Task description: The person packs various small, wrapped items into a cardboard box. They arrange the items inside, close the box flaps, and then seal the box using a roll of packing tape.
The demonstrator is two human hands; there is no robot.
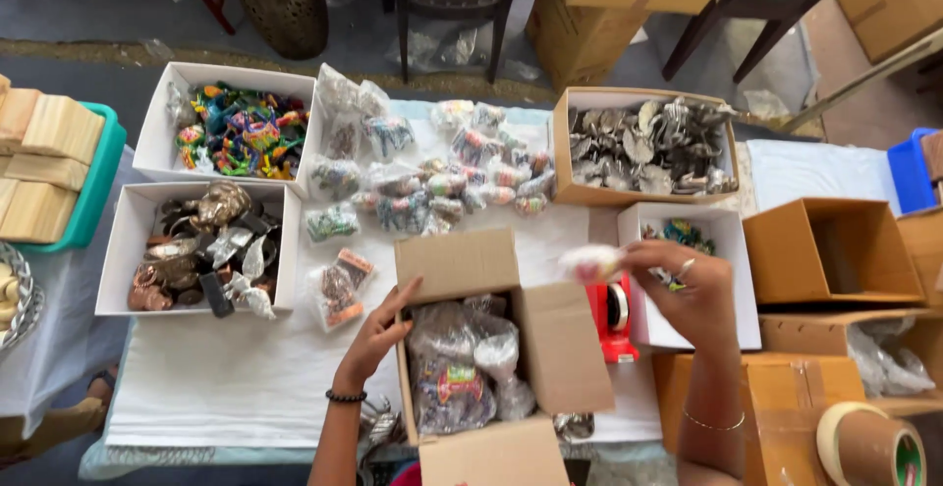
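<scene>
White cloth over a crowded table (246, 388), chairs and stacked cartons behind it, and everything here is measured from the open cardboard box (496, 349) at the near edge. From the head camera: the box already holds clear bags of trinkets (457, 368). The left hand (378, 334) sits on the box's left wall, fingers curled over the rim, gripping it. The right hand (693, 290) hovers to the right of the box, above a small white box (732, 324), wrist bent, fingertips pinching a small wrapped packet (589, 265) that hangs over the box's right flap. A red tape dispenser (611, 321) stands just right of the box, under that packet. Risk, as I judge it: a fingertip pinch is thin, so the packet could slip onto the dispenser or flap; and the bags look piled high, so one more may spill.
</scene>
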